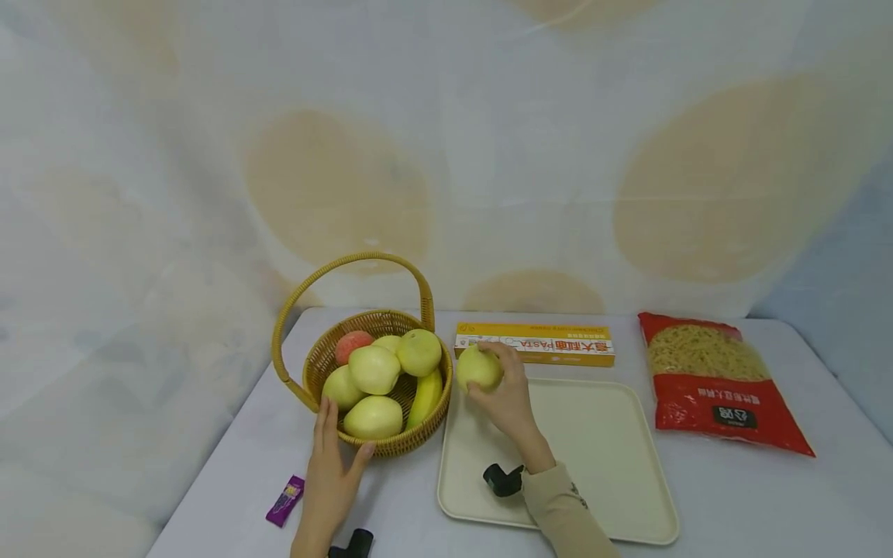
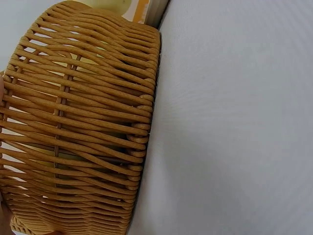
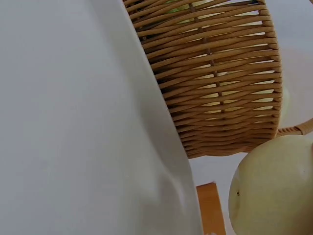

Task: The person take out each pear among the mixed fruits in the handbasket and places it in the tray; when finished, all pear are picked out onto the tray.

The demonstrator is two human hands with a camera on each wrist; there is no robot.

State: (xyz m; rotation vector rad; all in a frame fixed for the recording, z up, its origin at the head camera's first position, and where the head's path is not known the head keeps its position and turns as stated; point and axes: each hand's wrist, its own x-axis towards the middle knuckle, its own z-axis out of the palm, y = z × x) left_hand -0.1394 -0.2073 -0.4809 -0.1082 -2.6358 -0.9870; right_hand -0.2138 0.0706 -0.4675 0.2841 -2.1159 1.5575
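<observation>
My right hand [image 1: 508, 395] grips a pale green apple [image 1: 478, 369] between thumb and fingers, above the far left corner of the cream tray [image 1: 586, 457]. The same apple [image 3: 274, 186] fills the lower right of the right wrist view. At the near left side of the wicker basket [image 1: 412, 442], my left hand [image 1: 333, 473] rests with fingers and thumb spread along its rim. Inside the basket lie several pale green fruits [image 1: 374, 370], a red fruit [image 1: 352, 346] and a banana [image 1: 425, 397]. Woven basket wall [image 2: 83, 122] takes up the left of the left wrist view.
An orange pasta box [image 1: 533, 343] lies behind the tray. To the right is a red bag of pasta [image 1: 725, 387]. A small purple packet [image 1: 285, 501] sits left of my left hand. The basket's tall handle [image 1: 373, 256] arches up over its back.
</observation>
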